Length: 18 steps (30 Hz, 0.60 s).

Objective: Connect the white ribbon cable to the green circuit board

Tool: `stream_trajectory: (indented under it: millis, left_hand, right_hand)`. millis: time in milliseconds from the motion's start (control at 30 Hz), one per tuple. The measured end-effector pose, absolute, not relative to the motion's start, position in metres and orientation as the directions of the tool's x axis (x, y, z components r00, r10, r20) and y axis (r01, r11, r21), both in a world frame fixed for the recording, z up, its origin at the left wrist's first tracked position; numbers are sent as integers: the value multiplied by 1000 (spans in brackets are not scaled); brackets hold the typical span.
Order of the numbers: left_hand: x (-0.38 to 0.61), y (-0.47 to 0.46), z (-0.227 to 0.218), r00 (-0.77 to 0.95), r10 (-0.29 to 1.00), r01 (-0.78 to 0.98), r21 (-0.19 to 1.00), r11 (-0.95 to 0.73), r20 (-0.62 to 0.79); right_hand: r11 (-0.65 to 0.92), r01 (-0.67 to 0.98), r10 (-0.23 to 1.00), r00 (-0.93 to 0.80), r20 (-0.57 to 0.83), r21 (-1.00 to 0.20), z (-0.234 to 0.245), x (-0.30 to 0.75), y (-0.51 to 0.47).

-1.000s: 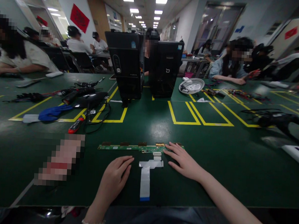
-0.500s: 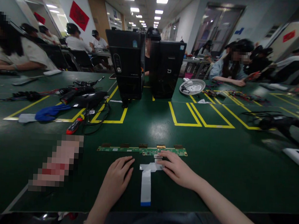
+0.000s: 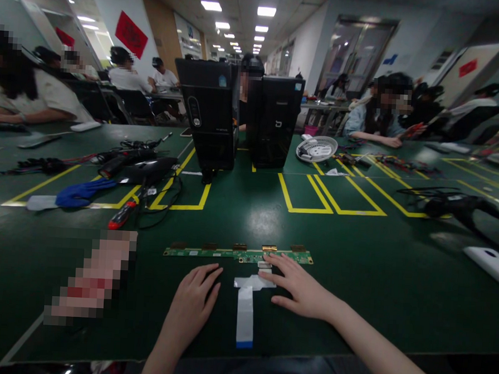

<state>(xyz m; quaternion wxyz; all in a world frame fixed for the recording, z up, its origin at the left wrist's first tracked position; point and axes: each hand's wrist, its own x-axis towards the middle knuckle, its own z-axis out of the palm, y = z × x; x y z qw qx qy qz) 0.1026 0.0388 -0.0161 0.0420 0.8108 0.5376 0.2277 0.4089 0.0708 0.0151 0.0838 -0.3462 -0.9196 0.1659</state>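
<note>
A long, narrow green circuit board [image 3: 212,253] lies crosswise on the green table, with several brown-gold tabs along its far edge. From its near side a white ribbon cable [image 3: 245,315] runs toward me, folded sideways in the middle and ending in a blue strip. My right hand [image 3: 300,284] rests over the board's right half, fingers spread, with fingertips at the board and at the cable's connector end. Left of the cable, my left hand [image 3: 193,295] lies on the table with loosely stretched fingers, touching neither board nor cable.
Two black computer towers [image 3: 205,117] stand ahead. At left lie a red-handled screwdriver [image 3: 123,214], a blue glove [image 3: 82,192] and black cables [image 3: 129,158]. A white basket [image 3: 318,150] and a black-armed device [image 3: 453,203] are at right. Other people sit around.
My right thumb and fingers have spread a little, the thumb moving off the cable's fold. My left hand, the board and the cable stay nearly the same; the view has tilted slightly.
</note>
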Motion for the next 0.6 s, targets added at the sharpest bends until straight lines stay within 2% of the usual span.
stream_trajectory:
  millis: [167,300,433,600]
  left_hand:
    - [102,39,-19,320,887,852,308,-423,333]
    - [102,39,-19,319,888,850,316,-422,330]
    - [103,38,-17,314,890,849,321,-419,332]
    - [104,38,-14,321,893,851,319,-418,315]
  right_hand:
    - [662,690,716,-697,-22,-293,17,442,63]
    - [581,786,803,-596,-9,-213,8,486,54]
    - [408,905,913,-407,34,-121,-8,539,45]
    - [99,994,991,-94,95,-42,-25,600,36]
